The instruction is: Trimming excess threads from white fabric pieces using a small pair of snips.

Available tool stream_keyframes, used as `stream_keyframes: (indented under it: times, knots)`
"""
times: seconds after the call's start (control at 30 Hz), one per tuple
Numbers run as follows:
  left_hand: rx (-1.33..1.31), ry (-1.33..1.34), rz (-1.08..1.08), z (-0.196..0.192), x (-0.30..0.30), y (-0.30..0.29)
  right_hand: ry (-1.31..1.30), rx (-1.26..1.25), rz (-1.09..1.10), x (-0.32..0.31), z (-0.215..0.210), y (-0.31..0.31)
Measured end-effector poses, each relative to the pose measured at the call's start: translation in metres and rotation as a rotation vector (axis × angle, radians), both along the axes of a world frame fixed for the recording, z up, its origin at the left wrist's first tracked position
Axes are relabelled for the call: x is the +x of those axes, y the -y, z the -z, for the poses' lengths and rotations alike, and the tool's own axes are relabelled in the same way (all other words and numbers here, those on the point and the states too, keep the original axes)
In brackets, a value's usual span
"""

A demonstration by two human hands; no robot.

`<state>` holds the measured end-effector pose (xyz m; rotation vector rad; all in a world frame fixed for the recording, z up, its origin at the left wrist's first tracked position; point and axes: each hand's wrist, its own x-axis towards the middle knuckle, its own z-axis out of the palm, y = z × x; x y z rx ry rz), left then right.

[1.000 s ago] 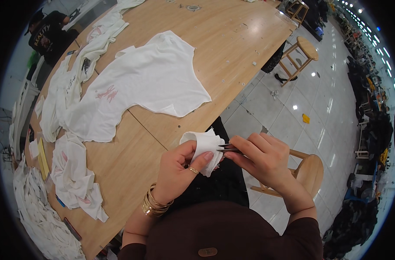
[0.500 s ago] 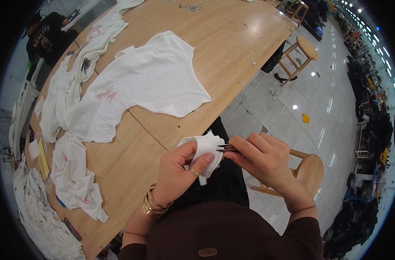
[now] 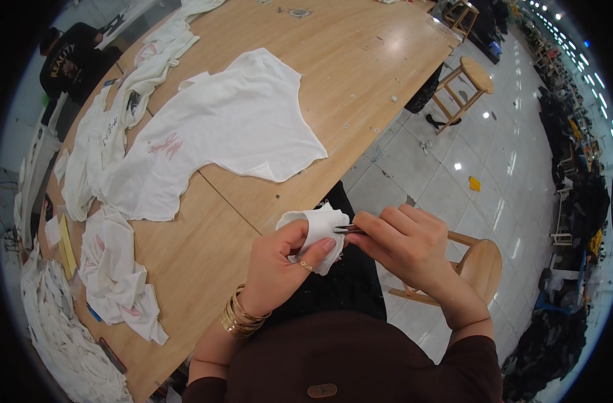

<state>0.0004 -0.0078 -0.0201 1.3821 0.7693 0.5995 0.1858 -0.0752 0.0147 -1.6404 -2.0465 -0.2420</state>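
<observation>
Folded white cloth (image 3: 322,224), between two hands, just beside the counter's (image 3: 216,269) edge.
Left hand (image 3: 274,267): rising from seven o'clock, thumb on top, pinching the cloth; right hand (image 3: 409,243): from four o'clock, fingers curled, pinching a pointed metal tool (image 3: 353,229), tips at the cloth facing nine; counter edge: slanting from seven to one, wood surface spanning the space toward the spread white garment (image 3: 236,124) at eleven; wooden stool (image 3: 484,270): three o'clock; tiled floor (image 3: 431,181): widening at two; second stool (image 3: 478,74): between one and two.
</observation>
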Motion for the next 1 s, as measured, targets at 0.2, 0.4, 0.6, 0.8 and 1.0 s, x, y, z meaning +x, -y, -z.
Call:
stream_keyframes:
  times: [0.2,0.4,0.6,0.8,1.0]
  knots:
    - [-0.198,0.11,0.032,-0.011,0.002,-0.002,-0.189,-0.113,0.024,0.0,0.004,0.002]
    - [-0.207,0.087,0.055,-0.011,0.0,-0.004,-0.849,-0.681,0.177,0.002,0.006,-0.001]
    - [-0.091,0.008,0.051,-0.006,-0.001,-0.004,-0.952,-0.668,0.179,-0.001,0.016,-0.004]
    - [-0.028,-0.005,0.035,-0.008,0.002,-0.003,-1.083,-0.704,0.157,-0.005,0.031,-0.007]
    - [-0.007,-0.023,0.043,-0.01,-0.001,-0.004,-1.707,-0.767,0.036,-0.015,0.033,-0.007]
